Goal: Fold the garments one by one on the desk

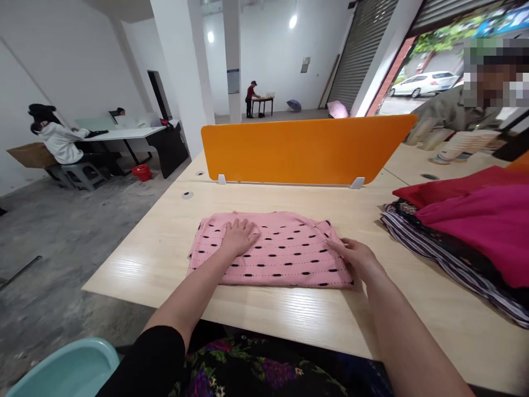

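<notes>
A pink knitted garment (285, 251) with rows of black dashes lies folded flat on the light wooden table (289, 317) in front of me. My left hand (238, 236) rests palm down on its left part, fingers spread. At the garment's right edge is my right hand (355, 258), fingers curled over the fabric there; a pinch on the fabric cannot be made out.
A stack of folded clothes (467, 231), magenta and red over striped cloth, sits at the right. An orange divider panel (306, 149) stands behind the garment. A person sits across at the far right; others work at distant tables. A teal basin (70, 369) is at lower left.
</notes>
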Demonstrator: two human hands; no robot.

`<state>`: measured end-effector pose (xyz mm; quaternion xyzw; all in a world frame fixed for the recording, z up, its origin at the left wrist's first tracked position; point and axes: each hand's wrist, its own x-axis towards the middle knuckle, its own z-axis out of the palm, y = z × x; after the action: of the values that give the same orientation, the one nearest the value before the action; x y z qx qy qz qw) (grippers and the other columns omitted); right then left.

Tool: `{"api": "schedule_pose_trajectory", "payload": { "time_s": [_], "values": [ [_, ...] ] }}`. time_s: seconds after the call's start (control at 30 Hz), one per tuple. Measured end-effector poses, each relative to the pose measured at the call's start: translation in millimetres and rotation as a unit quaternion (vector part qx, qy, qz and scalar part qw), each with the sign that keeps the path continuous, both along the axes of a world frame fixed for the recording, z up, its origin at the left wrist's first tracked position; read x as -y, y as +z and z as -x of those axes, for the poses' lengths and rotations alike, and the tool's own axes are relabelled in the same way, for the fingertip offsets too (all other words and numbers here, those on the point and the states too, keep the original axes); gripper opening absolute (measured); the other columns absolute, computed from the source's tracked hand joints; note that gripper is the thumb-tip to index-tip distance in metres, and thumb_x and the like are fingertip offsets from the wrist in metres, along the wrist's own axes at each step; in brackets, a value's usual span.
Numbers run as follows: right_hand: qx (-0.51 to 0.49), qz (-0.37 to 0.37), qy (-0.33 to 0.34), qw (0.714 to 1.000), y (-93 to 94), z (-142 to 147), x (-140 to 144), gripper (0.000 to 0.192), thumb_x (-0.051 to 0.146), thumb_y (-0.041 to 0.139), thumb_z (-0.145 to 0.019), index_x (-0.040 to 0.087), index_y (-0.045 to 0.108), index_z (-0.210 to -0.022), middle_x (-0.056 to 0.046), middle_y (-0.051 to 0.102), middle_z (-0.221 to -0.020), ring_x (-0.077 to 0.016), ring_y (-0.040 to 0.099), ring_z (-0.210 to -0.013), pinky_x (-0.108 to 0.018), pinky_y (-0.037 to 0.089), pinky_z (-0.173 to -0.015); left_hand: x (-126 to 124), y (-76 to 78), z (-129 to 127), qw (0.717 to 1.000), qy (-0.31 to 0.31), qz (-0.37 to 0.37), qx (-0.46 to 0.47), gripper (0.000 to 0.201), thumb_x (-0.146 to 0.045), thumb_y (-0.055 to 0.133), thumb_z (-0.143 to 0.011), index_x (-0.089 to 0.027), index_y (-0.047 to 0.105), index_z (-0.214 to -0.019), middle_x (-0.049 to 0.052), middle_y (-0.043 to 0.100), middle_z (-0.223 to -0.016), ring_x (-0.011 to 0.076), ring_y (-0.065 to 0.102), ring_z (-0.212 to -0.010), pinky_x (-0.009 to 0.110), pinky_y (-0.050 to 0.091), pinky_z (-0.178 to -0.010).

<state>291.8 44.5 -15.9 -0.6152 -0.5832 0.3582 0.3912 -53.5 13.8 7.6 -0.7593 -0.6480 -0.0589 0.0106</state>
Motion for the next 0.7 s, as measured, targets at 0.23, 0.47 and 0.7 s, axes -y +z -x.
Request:
{"api": "schedule_pose_trajectory", "payload": {
  "time_s": [0.23, 0.47, 0.7],
  "values": [
    [-0.208, 0.186, 0.011, 0.960, 18.2, 8, 31, 0.034, 0.023, 0.080, -0.058, 0.013, 0.068, -0.089, -0.010, 0.074, -0.080, -0.0204, 0.068, -0.064, -0.027, 0.054, -0.055, 35, -2.4, -33, 0.995, -0.058, -0.081, -0.006, 0.052, -0.046, 0.023, -0.098, -0.025, 0.040, -0.142, 0.007, 0.033, -0.154, 0.0310, 0.023, -0.142, 0.057, 0.017, -0.113],
    [-0.296, 0.157, -0.021, 0.942, 56.2, 27, 31, 0.026, 0.016, 0.072, -0.053, 0.015, 0.065, -0.077, -0.009, 0.072, -0.069, -0.0227, 0.067, -0.060, -0.032, 0.056, -0.057, 72, -13.7, -48, 0.997, -0.077, -0.010, -0.004, 0.059, -0.053, 0.022, -0.096, -0.024, 0.035, -0.146, 0.008, 0.029, -0.155, 0.0357, 0.023, -0.140, 0.062, 0.018, -0.110],
    [-0.203, -0.009, 0.140, 0.969, 127.0, 152, 45, 0.048, 0.030, 0.075, -0.053, 0.013, 0.067, -0.097, -0.008, 0.071, -0.089, -0.0207, 0.065, -0.072, -0.027, 0.051, -0.058, 126, -23.1, -47, 0.994, -0.075, -0.075, -0.009, 0.058, -0.039, 0.039, -0.094, -0.019, 0.032, -0.148, 0.013, 0.037, -0.150, 0.0344, 0.029, -0.137, 0.058, 0.024, -0.108]
  ]
}}
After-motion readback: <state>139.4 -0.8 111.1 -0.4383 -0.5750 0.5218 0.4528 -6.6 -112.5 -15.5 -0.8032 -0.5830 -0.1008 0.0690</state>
